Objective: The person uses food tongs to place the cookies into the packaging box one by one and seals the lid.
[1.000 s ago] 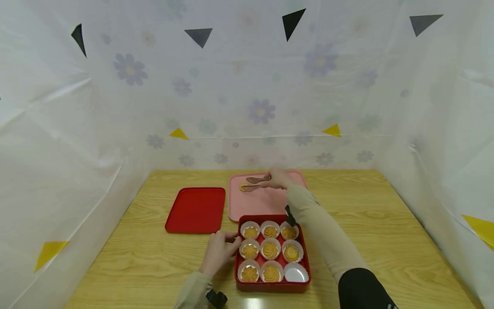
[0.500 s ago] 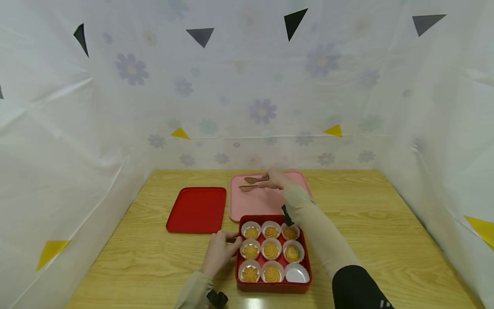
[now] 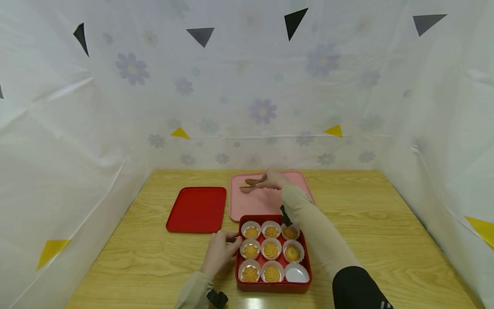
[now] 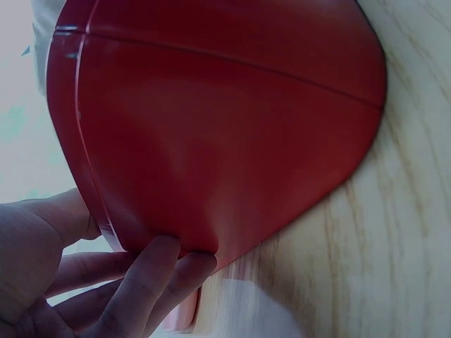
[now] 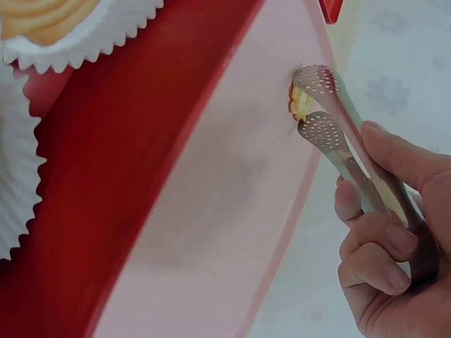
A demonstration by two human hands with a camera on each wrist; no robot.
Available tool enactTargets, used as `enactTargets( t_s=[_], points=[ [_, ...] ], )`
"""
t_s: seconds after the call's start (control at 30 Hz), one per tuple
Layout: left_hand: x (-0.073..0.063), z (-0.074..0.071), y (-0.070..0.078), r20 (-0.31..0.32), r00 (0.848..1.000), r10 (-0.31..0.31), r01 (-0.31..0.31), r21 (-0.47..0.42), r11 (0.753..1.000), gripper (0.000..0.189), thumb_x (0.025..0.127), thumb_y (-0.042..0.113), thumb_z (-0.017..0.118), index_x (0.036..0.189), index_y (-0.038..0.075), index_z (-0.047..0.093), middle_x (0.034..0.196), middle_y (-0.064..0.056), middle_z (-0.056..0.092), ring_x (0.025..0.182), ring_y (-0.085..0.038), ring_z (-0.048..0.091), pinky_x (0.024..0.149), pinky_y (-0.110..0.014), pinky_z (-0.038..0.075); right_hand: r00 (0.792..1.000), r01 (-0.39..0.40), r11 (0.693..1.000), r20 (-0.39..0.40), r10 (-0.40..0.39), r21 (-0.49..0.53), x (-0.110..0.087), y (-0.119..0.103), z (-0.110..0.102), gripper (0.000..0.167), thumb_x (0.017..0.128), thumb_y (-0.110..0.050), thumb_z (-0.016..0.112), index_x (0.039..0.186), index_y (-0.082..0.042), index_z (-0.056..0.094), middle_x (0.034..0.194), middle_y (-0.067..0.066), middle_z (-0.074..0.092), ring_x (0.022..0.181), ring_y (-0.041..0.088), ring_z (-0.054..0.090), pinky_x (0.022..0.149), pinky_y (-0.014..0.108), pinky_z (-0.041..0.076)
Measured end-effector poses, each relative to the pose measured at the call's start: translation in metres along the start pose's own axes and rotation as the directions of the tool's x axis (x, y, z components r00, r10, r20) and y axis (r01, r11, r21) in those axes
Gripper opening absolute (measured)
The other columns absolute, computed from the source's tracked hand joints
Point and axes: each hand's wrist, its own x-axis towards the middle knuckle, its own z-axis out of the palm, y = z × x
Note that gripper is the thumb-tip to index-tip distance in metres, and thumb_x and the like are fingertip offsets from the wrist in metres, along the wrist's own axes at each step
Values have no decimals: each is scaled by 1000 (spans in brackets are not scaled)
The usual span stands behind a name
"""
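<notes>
My right hand (image 3: 275, 179) grips metal tongs (image 5: 322, 132) with perforated tips, out over the pink tray (image 3: 247, 208). Between the tips in the right wrist view sits a small yellow cookie (image 5: 301, 103), close over the tray. My left hand (image 3: 218, 252) holds the left side of a red square box (image 3: 272, 287). In the left wrist view the thumb is at the rim and the fingers press the outer wall. White paper cups stand in rows in the box, most with a swirled cookie (image 3: 271, 249) inside. The front right paper cup (image 3: 296, 273) has no cookie.
A flat red lid-like tray (image 3: 197, 210) lies left of the pink tray. The wooden table (image 3: 135, 257) ends at a white flowered sheet (image 3: 247, 107) behind and at both sides.
The tongs' tips have come closer together around the cookie on the pink tray. My left hand has stayed on the box.
</notes>
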Motion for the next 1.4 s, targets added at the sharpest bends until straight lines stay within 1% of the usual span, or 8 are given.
enactTargets(
  t_s=[0.1, 0.17, 0.33, 0.5, 0.77, 1.07, 1.33, 1.4],
  points=[
    [0, 0, 0, 1, 1000, -8, 8, -3, 1000, 28, 91, 15, 67, 111, -3, 76, 97, -16, 78, 88, -21, 74, 68, -29, 59, 1000, 20, 1000, 16, -21, 21, 0, -2, 0, 36, 97, -29, 67, 115, 1, 71, 84, 14, 66, 52, 11, 29, 54, 27, 33],
    [0, 0, 0, 2, 1000, -13, 13, -3, 1000, 29, 91, 16, 67, 111, -3, 76, 98, -16, 78, 89, -21, 74, 69, -29, 59, 999, 30, 998, 23, -32, 54, 0, -3, 1, 33, 96, -27, 68, 107, 4, 72, 87, 11, 69, 50, 11, 26, 52, 26, 31],
    [-1, -1, 2, 8, 1000, -19, 19, 0, 1000, 29, 91, 16, 67, 110, -3, 76, 97, -14, 79, 90, -21, 73, 70, -30, 59, 1000, -2, 998, 24, 1, 62, -1, -4, 2, 33, 95, -27, 68, 113, 0, 72, 101, 13, 70, 54, 13, 31, 53, 27, 33],
    [-1, -1, 2, 7, 1000, -20, 20, 2, 1000, 28, 91, 16, 67, 110, -2, 76, 97, -13, 79, 91, -21, 73, 71, -29, 59, 999, -36, 999, 30, 35, 21, 0, -7, 1, 39, 96, -29, 67, 124, -3, 69, 85, 9, 62, 50, 12, 31, 50, 26, 33],
    [-1, 0, 2, 12, 1000, -20, 20, -9, 1000, 28, 91, 16, 67, 111, -3, 76, 97, -14, 79, 91, -21, 73, 71, -29, 58, 1000, 4, 1000, 18, -5, 7, -1, -4, 2, 31, 97, -27, 66, 113, -2, 74, 64, 1, 51, 47, 11, 31, 48, 26, 32],
    [-1, 1, 3, 2, 1000, -13, 13, 2, 1000, 28, 91, 16, 67, 110, -3, 76, 96, -14, 79, 91, -22, 73, 72, -29, 58, 997, 80, 996, -27, -79, 35, -11, 6, -4, 32, 98, -27, 64, 108, 1, 76, 70, 8, 63, 49, 11, 36, 50, 26, 35],
    [-1, 2, 6, 5, 1000, -7, 7, 1, 1000, 28, 91, 15, 67, 110, -3, 76, 96, -14, 79, 92, -23, 73, 71, -29, 58, 982, 169, 985, -87, -167, 21, -42, 17, -20, 35, 98, -33, 64, 75, -7, 72, 50, -6, 37, 49, 11, 32, 54, 27, 34],
    [-1, 2, 6, 2, 1000, -6, 6, 3, 1000, 28, 91, 15, 67, 110, -3, 76, 96, -14, 79, 92, -23, 73, 72, -30, 58, 975, 189, 982, -119, -189, -14, -51, 21, -22, 36, 97, -34, 65, 71, -11, 70, 50, -6, 42, 49, 11, 33, 55, 28, 35]
  ],
)
